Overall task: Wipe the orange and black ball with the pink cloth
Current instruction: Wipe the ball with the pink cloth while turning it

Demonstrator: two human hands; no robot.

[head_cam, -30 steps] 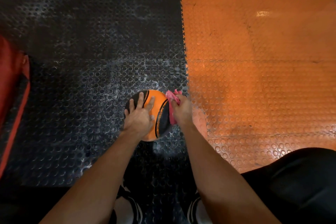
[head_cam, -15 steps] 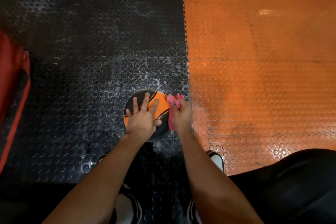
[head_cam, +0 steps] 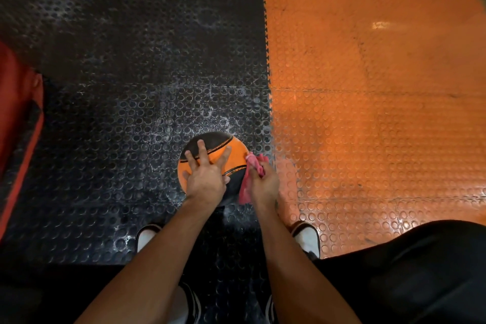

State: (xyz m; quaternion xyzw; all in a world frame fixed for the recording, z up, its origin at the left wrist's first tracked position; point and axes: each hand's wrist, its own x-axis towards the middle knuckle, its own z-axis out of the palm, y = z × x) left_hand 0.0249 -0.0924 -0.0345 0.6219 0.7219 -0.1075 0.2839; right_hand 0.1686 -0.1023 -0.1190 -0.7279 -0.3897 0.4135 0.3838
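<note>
Pressing pink cloth (head_cam: 247, 181) against ball (head_cam: 214, 155), right hand (head_cam: 264, 184).

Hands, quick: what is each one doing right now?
Left hand: open, fingers spread flat on the ball.
Right hand: closed on the pink cloth, pressed against the ball's right side.

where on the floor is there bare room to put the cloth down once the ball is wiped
The orange mat right of the ball is bare up to the far edge. The black mat beyond and left of the ball is also bare, bordered by a red object at far left. It is crowded at the ball, where the left hand and right hand with the pink cloth work, and near the shoes.
</note>
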